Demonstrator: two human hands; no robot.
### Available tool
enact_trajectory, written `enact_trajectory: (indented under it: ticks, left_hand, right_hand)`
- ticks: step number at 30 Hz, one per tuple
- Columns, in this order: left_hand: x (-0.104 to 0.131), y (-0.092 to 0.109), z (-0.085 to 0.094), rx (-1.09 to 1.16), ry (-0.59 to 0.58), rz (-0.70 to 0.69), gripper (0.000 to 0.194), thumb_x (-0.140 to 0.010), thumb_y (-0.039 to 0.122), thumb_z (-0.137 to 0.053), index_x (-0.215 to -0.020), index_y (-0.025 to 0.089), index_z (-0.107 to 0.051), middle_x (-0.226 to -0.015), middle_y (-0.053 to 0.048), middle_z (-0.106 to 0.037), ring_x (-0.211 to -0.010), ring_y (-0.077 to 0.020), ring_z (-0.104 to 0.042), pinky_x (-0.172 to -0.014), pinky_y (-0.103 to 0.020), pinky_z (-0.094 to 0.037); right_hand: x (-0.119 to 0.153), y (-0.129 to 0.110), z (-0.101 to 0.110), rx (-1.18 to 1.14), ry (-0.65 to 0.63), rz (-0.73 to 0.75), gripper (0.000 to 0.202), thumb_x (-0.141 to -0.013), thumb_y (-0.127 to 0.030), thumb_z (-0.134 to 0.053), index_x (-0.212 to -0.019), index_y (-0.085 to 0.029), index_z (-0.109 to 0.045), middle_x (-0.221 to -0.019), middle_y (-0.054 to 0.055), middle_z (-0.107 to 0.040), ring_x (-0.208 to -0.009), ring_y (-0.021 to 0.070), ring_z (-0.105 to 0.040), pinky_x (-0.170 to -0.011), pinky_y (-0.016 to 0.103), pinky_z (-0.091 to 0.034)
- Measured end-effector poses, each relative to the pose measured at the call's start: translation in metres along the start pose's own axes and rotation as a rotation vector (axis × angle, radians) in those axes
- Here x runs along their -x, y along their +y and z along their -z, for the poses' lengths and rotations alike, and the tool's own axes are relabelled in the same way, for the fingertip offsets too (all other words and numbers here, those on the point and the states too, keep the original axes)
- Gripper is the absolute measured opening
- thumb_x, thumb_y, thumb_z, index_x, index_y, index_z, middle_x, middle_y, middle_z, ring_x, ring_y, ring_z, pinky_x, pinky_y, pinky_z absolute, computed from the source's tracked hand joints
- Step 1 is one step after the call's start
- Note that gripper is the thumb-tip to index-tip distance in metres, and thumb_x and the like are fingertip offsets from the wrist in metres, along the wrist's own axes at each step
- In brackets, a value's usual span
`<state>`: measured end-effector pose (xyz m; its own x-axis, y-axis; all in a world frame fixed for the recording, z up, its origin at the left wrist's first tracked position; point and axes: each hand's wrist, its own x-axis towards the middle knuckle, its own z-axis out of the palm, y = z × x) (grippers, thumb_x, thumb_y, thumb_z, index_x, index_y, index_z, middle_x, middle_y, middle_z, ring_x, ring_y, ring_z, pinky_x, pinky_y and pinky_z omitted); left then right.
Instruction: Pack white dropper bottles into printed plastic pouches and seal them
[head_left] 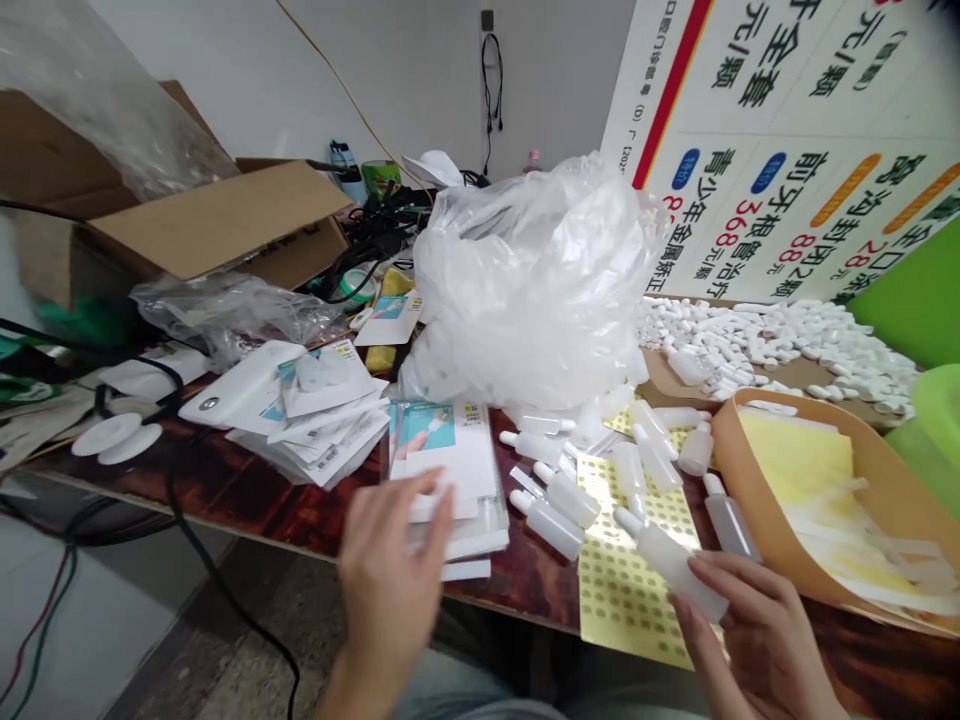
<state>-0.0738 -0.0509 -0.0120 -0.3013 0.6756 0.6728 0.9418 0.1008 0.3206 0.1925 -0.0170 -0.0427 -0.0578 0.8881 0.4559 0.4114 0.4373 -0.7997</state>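
Observation:
A translucent white squeeze bottle (671,562) with a pointed cap is pinched by its lower end between the thumb and fingers of my right hand (757,625). It is tilted, cap toward the upper left, above a yellow sticker sheet (634,625). My left hand (397,560), fingers apart, is over the near part of a stack of printed cards in clear plastic sleeves (480,470); whether it touches them I cannot tell. Several similar bottles (551,522) lie between the stack and the sheet, some partly on the sheet.
A large bag of white plastic (540,290) stands behind the cards. To the right are an orange tray (731,470) with yellow and white paper and many small white pieces (787,345) on cardboard. At left are more cards (322,420), a cardboard box (217,220) and black cables (217,580).

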Motion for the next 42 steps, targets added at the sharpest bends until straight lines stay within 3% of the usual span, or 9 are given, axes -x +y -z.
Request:
enact_trajectory:
  ticks: [5, 11, 16, 20, 23, 26, 30, 34, 42]
  left_hand:
    - [-0.019, -0.044, -0.006, -0.253, -0.231, 0.170, 0.032, -0.090, 0.049, -0.054, -0.099, 0.018, -0.062, -0.088, -0.012, -0.067, -0.083, -0.0354, -0.058, -0.076, -0.049, -0.048]
    - [-0.016, -0.046, -0.014, -0.386, -0.373, 0.155, 0.052, -0.090, 0.056, -0.043, -0.104, 0.009, -0.058, -0.095, -0.023, -0.062, -0.089, -0.0441, -0.057, -0.072, -0.050, -0.047]
    - [-0.030, 0.036, -0.024, -0.155, -0.244, -0.061, 0.036, -0.095, 0.046, -0.043, -0.091, 0.018, -0.065, -0.089, -0.013, -0.065, -0.082, -0.0326, -0.056, -0.077, -0.047, -0.045]
    - [-0.027, 0.132, -0.069, 0.014, -0.548, -0.258, 0.034, -0.089, 0.039, -0.062, -0.119, 0.023, -0.064, -0.099, -0.010, -0.070, -0.097, -0.0334, -0.059, -0.077, -0.045, -0.046]
    - [-0.019, 0.159, -0.091, 0.059, -0.619, -0.241, 0.024, -0.086, 0.021, -0.066, -0.109, 0.019, -0.069, -0.097, -0.014, -0.070, -0.098, -0.0350, -0.060, -0.081, -0.047, -0.047]
    - [-0.018, 0.145, -0.082, 0.146, -0.653, -0.196, 0.031, -0.092, 0.009, -0.051, -0.119, 0.021, -0.061, -0.104, -0.013, -0.069, -0.099, -0.0307, -0.062, -0.081, -0.044, -0.049]
    - [-0.023, 0.112, -0.052, 0.567, -0.868, -0.007, 0.027, -0.098, 0.030, -0.048, -0.125, 0.028, -0.049, -0.117, -0.005, -0.066, -0.093, -0.0187, -0.064, -0.073, -0.028, -0.052]
    - [-0.022, 0.096, -0.037, 1.148, -1.157, 0.289, 0.022, -0.094, 0.039, -0.057, -0.115, 0.035, -0.059, -0.112, 0.002, -0.065, -0.103, -0.0179, -0.060, -0.087, -0.028, -0.048]
    - [-0.009, 0.078, -0.032, 1.402, -1.164, 0.623, 0.022, -0.091, 0.042, -0.061, -0.111, 0.036, -0.068, -0.115, 0.003, -0.065, -0.098, -0.0143, -0.060, -0.086, -0.023, -0.047]
  right_hand:
    - [0.001, 0.020, -0.002, 0.007, 0.118, -0.109, 0.033, -0.086, -0.023, -0.065, -0.118, -0.024, -0.060, -0.117, 0.011, -0.059, -0.102, 0.0237, -0.060, -0.074, 0.033, -0.052]
    - [-0.008, 0.026, -0.001, 0.128, 0.258, -0.105, 0.034, -0.088, -0.025, -0.063, -0.121, -0.020, -0.060, -0.116, 0.013, -0.059, -0.106, 0.0270, -0.058, -0.084, 0.042, -0.049]
    - [-0.011, 0.028, -0.011, 0.103, 0.406, -0.072, 0.033, -0.087, -0.023, -0.064, -0.119, -0.020, -0.060, -0.117, 0.013, -0.058, -0.107, 0.0264, -0.058, -0.089, 0.046, -0.048]
    - [-0.004, 0.027, -0.012, 0.084, 0.495, -0.111, 0.034, -0.087, -0.025, -0.064, -0.120, -0.020, -0.059, -0.115, 0.013, -0.059, -0.105, 0.0253, -0.060, -0.081, 0.040, -0.053]
    - [0.004, 0.023, -0.001, 0.064, 0.557, -0.183, 0.034, -0.086, -0.027, -0.066, -0.118, -0.020, -0.059, -0.113, 0.012, -0.061, -0.102, 0.0250, -0.062, -0.078, 0.037, -0.054]
    - [0.007, 0.016, 0.012, -0.024, 0.645, -0.272, 0.036, -0.082, -0.031, -0.070, -0.115, -0.019, -0.061, -0.111, 0.012, -0.063, -0.098, 0.0246, -0.064, -0.078, 0.038, -0.053]
    - [0.001, 0.007, 0.020, -0.135, 0.662, -0.259, 0.035, -0.080, -0.027, -0.073, -0.113, -0.022, -0.063, -0.114, 0.011, -0.061, -0.098, 0.0238, -0.064, -0.074, 0.033, -0.055]
    - [-0.007, -0.004, 0.018, -0.360, 0.457, -0.171, 0.030, -0.087, -0.018, -0.064, -0.115, -0.028, -0.063, -0.127, 0.009, -0.056, -0.110, 0.0232, -0.062, -0.075, 0.031, -0.059]
    - [-0.014, -0.031, 0.000, -0.521, 0.179, -0.037, 0.033, -0.095, -0.014, -0.050, -0.122, -0.032, -0.056, -0.127, 0.005, -0.058, -0.120, 0.0148, -0.055, -0.093, 0.025, -0.054]
